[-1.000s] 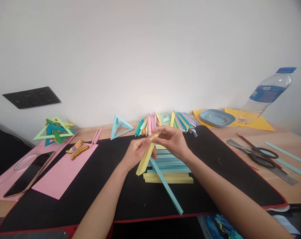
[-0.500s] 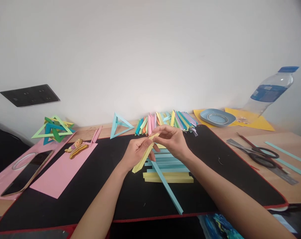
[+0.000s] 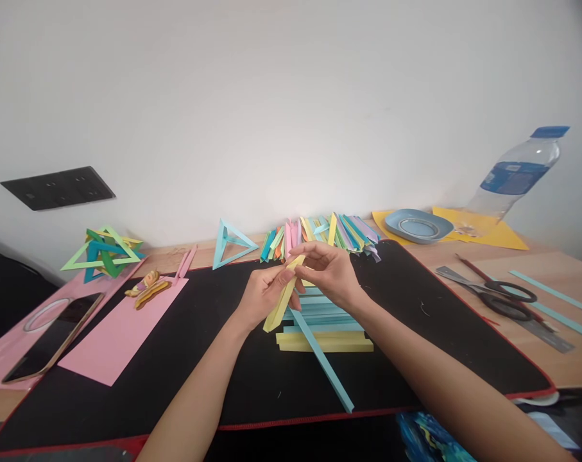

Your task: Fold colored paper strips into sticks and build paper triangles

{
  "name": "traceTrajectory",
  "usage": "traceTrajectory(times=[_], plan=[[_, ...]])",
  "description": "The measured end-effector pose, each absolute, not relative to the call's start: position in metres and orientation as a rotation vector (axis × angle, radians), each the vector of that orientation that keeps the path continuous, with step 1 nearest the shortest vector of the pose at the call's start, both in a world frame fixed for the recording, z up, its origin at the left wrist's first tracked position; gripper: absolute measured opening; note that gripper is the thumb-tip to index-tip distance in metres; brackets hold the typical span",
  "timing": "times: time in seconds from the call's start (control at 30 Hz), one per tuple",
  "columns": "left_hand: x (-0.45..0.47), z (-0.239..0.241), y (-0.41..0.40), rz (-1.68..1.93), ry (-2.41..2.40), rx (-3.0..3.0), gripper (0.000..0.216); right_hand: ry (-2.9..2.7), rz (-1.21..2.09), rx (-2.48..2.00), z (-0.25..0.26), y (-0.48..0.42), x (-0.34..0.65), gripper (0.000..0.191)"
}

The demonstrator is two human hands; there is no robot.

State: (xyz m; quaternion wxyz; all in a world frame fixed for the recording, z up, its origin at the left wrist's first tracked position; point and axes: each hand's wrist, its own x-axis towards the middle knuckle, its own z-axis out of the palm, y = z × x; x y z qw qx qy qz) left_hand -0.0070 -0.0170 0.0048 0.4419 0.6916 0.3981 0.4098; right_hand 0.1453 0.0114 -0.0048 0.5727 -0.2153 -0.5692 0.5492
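Between both hands is a folded yellow paper strip (image 3: 282, 300), slanting down to the left above the mat. My left hand (image 3: 265, 292) is closed, its thumb pressed on the strip's middle. My right hand (image 3: 330, 273) pinches the upper end with thumb and fingers. Just below the hands, a long folded blue paper strip (image 3: 324, 366) lies slanted across the black mat (image 3: 175, 378). Under it are several blue strips (image 3: 329, 314) in a row and a yellow strip (image 3: 329, 343) nearest me. The fingers hide part of the row.
Colourful folded strips (image 3: 355, 234) and a blue paper pyramid (image 3: 231, 244) stand by the wall. Left are a paper model (image 3: 108, 253), pink paper (image 3: 122, 333) and a phone (image 3: 54, 340). Right lie scissors (image 3: 505, 305), a blue dish (image 3: 418, 228) and a leaning bottle (image 3: 516, 173).
The yellow strip has turned a little steeper in my fingers, its lower end shifting slightly right. Both hands keep their grip; the view has shifted slightly.
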Motion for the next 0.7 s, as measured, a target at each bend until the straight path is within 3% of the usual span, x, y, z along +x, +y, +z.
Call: traceTrajectory(times=[0.27,0.7], plan=[[-0.0068,0.0057,-0.0173,0.984,0.997,1.748,0.039,-1.364,1.399,-0.515,-0.0039,0.0183,0.1529,0.026],[-0.0079,0.0018,-0.015,1.055,0.948,1.641,0.04,-1.456,1.315,-0.442,-0.0055,0.0211,0.154,0.018]])
